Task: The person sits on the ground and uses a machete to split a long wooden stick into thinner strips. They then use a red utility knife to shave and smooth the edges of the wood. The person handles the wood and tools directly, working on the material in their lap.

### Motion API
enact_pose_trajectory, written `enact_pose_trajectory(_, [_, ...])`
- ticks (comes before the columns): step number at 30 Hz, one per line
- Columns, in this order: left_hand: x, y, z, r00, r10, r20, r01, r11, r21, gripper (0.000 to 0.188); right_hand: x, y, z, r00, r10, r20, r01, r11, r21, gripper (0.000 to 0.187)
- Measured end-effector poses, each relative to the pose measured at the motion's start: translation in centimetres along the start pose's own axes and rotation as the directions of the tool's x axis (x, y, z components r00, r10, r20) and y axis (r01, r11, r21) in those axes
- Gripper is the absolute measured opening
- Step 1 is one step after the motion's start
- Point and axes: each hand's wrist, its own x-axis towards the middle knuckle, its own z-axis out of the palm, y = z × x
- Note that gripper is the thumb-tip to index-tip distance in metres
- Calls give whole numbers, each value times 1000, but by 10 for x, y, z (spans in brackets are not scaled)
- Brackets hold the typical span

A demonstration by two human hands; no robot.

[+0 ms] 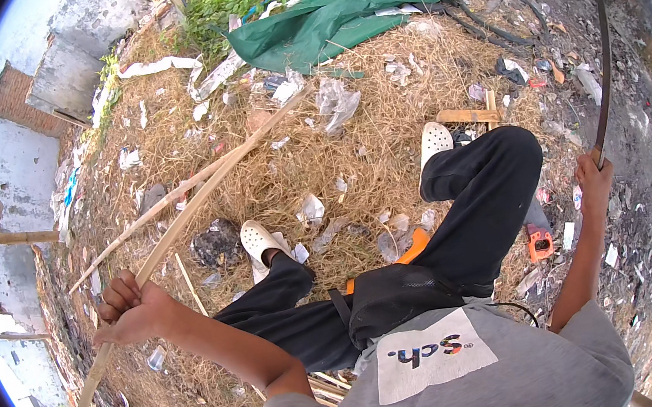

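My left hand [136, 308] is closed around a long, pale split bamboo strip [191, 213]. The strip slants from the lower left up toward the middle of the ground and rises past my left foot. Out to the right, my right hand [593, 181] grips the lower end of a long, dark, slightly curved machete [605, 80], its far end pointing away from me. Strip and machete are well apart. Another bamboo strip [135, 226] lies on the dry grass beyond the held one.
A handsaw with an orange handle [540, 243] lies right of my bent knee. Ahead are a green tarp [350, 12], a black hose [506, 36] and short wood pieces [467, 116]. Litter covers the dry grass [370, 165]. A worn wall [7, 188] stands at left.
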Motion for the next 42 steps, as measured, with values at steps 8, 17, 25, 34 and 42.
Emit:
enact_pose_trajectory(8, [-21, -17, 8, 998, -49, -27, 48, 998, -39, 62, -94, 282, -155, 937, 275, -216, -330, 488, -808, 39])
enact_pose_trajectory(17, [-41, -13, 28, 998, -64, 28, 65, 997, -35, 62, -274, 333, -173, 673, 629, -389, -508, 11, -861, 39])
enact_pose_trajectory(25, [-53, -13, 34, 999, -39, 35, 40, 999, -33, 61, -284, 357, -169, 959, 244, -144, -210, 267, -941, 31])
enact_pose_trajectory(34, [-60, -7, 31, 984, -59, 171, 83, 987, -134, 62, -233, 439, -54, 804, 566, 181, -32, 346, -938, 42])
enact_pose_trajectory(42, [-44, 10, 6, 986, -81, 148, 104, 982, -158, 62, -223, 406, -20, 740, 650, 172, -33, 291, -956, 36])
